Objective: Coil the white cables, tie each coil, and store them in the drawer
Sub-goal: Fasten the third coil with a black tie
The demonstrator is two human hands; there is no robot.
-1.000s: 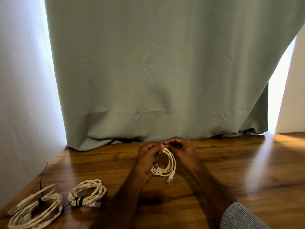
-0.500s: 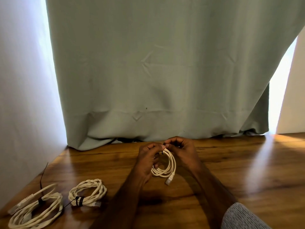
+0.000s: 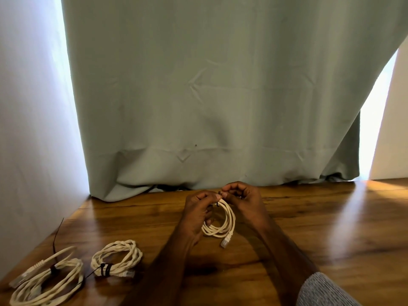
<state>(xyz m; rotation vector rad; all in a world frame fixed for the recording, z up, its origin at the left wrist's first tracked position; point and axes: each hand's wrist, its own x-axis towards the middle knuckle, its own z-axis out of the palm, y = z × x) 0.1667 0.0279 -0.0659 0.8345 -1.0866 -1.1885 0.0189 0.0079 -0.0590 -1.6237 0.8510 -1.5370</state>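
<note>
Above the middle of the wooden table (image 3: 309, 228), seen from the head camera, both hands meet at the top of a small white cable coil (image 3: 223, 226) held clear of the surface. The left hand (image 3: 196, 215) has its fingers curled, thumb and forefinger pinching the top of the coil where a thin black tie (image 3: 218, 204) crosses the strands. The right hand (image 3: 245, 202) is curled too, its fingertips pinching at the same spot, touching the left thumb; whether it grips the tie's end or the cable itself cannot be told. The coil hangs down between the wrists, and its plug end (image 3: 225, 241) dangles just below the loops. Near the table's left front corner lie two more white coils, each bound with a black tie: a twisted coil (image 3: 117, 257) and, just to its left, a larger loose coil (image 3: 46, 283) with a long tie tail sticking up. A grey-green curtain (image 3: 209, 96) hangs behind the table, its hem resting on the far edge. A grey sleeve (image 3: 324, 292) covers the right forearm at the bottom right.
</note>
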